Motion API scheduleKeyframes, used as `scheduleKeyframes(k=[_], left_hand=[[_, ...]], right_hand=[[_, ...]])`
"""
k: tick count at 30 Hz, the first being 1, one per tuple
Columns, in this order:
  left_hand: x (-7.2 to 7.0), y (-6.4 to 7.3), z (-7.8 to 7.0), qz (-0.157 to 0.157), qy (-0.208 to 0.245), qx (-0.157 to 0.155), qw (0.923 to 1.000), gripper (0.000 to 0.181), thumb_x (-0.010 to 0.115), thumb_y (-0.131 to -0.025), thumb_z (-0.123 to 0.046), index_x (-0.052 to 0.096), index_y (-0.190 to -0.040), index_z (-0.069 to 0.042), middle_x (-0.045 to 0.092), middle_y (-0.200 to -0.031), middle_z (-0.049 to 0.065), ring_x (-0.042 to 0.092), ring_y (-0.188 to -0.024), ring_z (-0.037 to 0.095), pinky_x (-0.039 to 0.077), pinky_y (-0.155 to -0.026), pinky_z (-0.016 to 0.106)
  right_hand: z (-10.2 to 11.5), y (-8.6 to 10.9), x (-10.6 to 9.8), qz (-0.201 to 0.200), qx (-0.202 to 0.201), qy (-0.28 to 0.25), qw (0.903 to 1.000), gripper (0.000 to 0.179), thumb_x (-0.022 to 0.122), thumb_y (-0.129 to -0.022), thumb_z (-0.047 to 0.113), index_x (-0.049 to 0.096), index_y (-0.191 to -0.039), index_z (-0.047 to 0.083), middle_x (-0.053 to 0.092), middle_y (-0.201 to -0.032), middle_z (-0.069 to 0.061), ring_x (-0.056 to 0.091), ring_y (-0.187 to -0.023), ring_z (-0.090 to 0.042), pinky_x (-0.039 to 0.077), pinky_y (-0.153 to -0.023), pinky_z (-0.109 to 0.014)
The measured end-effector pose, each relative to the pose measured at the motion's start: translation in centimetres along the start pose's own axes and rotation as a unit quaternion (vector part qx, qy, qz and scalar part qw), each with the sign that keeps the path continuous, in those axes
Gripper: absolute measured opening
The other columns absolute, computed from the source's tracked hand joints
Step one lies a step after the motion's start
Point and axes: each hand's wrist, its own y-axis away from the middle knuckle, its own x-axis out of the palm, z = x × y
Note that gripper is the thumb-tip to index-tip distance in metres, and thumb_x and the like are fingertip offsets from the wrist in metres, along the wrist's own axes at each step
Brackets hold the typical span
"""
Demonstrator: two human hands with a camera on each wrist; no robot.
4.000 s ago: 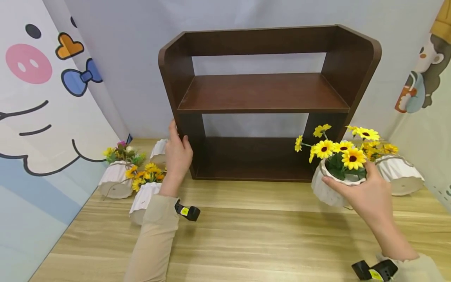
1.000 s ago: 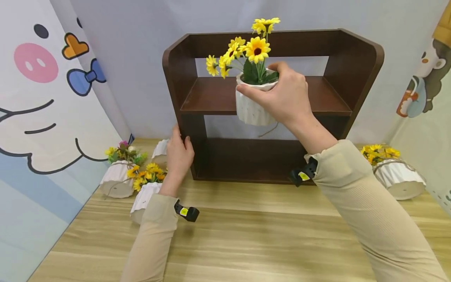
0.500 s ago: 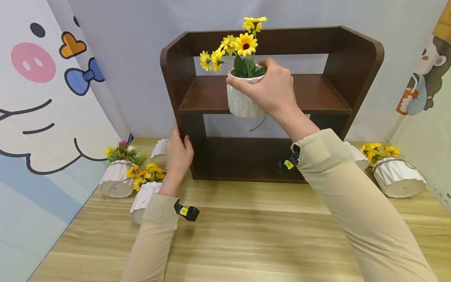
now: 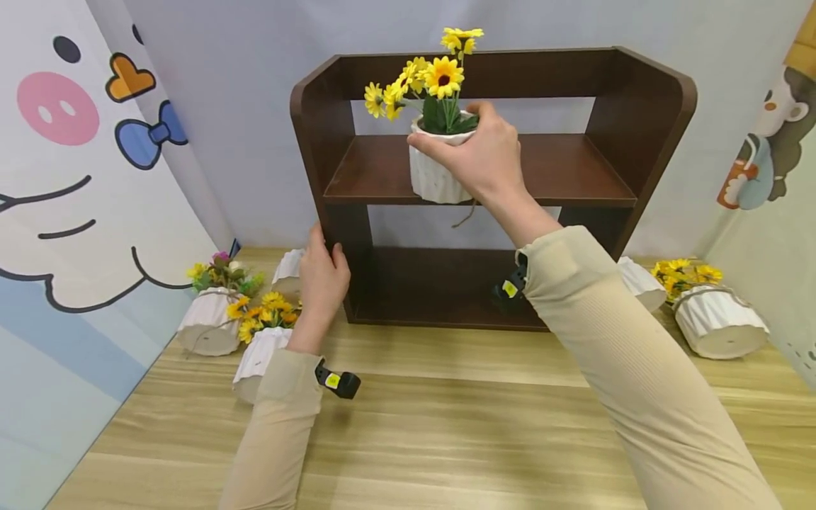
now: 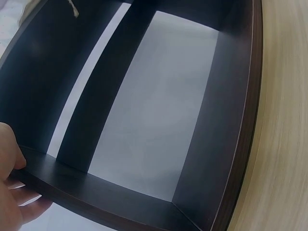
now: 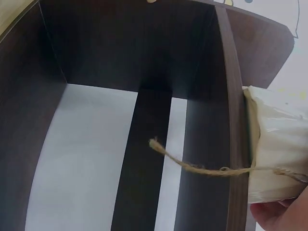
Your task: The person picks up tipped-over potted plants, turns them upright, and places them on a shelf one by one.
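My right hand (image 4: 487, 152) grips a white fluted flowerpot (image 4: 435, 173) by its rim, thumb in front. Yellow daisy-like flowers (image 4: 443, 76) and green leaves rise from it, and a twine end (image 6: 192, 168) trails off the pot. In the head view the pot overlaps the front edge of the upper board of a dark brown two-tier shelf (image 4: 376, 166); the right wrist view has its base right at that edge. My left hand (image 4: 324, 276) holds the shelf's left side panel, the thumb (image 5: 12, 151) on one face and the fingers (image 5: 36, 209) on the other.
Left of the shelf stand a mixed-flower pot (image 4: 209, 322), an orange-flower pot (image 4: 261, 358) and a partly hidden white pot (image 4: 290, 269). On the right are a yellow-flower pot (image 4: 720, 322) and another white pot (image 4: 640, 283), partly behind the sleeve. Wood-grain table (image 4: 433, 418) underneath.
My right hand has carried the daisy pot from the table's right side up and leftward to the upper board; lately it moved slightly left and up. The left hand stays on the side panel.
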Motion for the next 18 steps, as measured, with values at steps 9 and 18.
scheduleKeyframes(k=[9,18], left_hand=[[0.1,0.2,-0.1,0.005,-0.005,-0.007,1.0000,0.042,0.047,-0.091,-0.007,0.038,-0.130,0.004,0.053,-0.118,0.028,0.052,-0.105,0.044,0.040,-0.091,0.050],[0.4,0.3,-0.5,-0.004,-0.001,0.001,1.0000,0.040,0.048,-0.090,-0.006,0.039,-0.128,0.005,0.053,-0.116,0.028,0.052,-0.103,0.045,0.040,-0.090,0.050]], right_hand=[[-0.9,1.2,-0.5,0.053,0.033,-0.089,0.9941,0.094,0.060,-0.070,0.064,0.022,-0.142,0.018,0.046,-0.132,-0.005,0.049,-0.112,-0.013,0.044,-0.087,-0.028],[-1.1,0.8,0.1,0.046,0.003,-0.090,0.9949,0.088,0.058,-0.075,0.063,0.026,-0.139,0.011,0.051,-0.127,-0.006,0.052,-0.108,-0.013,0.045,-0.085,-0.026]])
